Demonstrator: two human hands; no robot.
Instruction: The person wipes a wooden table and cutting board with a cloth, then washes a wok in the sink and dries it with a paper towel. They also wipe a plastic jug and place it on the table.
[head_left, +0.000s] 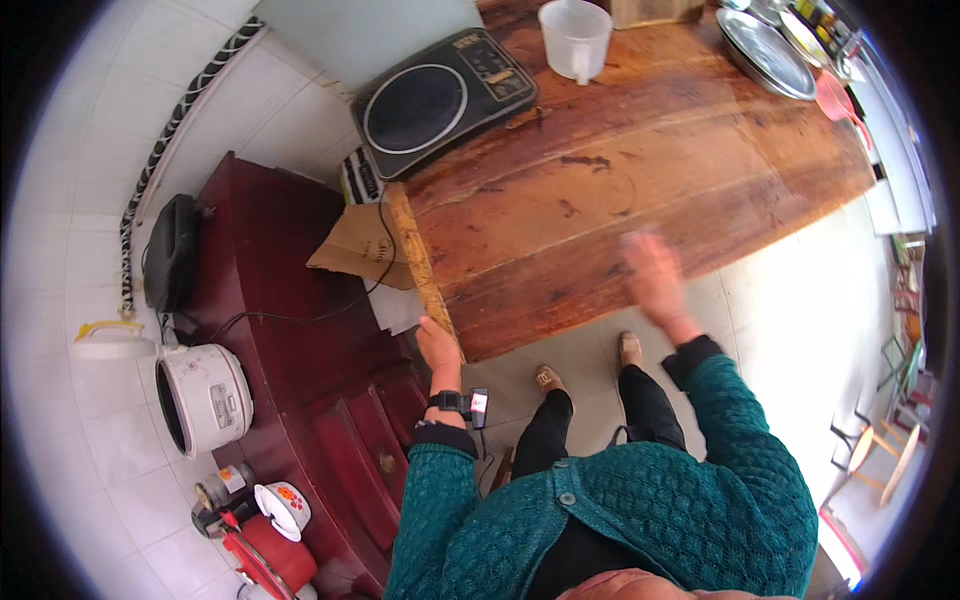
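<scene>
My left hand (439, 346) is at the near left corner of the wooden table (525, 247), its fingers against the end edge; whether they grip it cannot be told. A black strap with a small device is on that wrist. My right hand (654, 274), blurred, is over the table's near edge with nothing seen in it. An induction cooker (450, 97) with a black top lies at the table's far left. A translucent plastic jug (576, 41) stands to the right of the cooker.
Metal trays (765, 56) and a pink ladle (840, 101) lie at the far right. A dark red cabinet (300, 240) stands left, with a cardboard piece (364, 244) and a black cable near the table's end. A rice cooker (206, 401) and red pot (281, 555) are farther left. A stool (900, 465) is right.
</scene>
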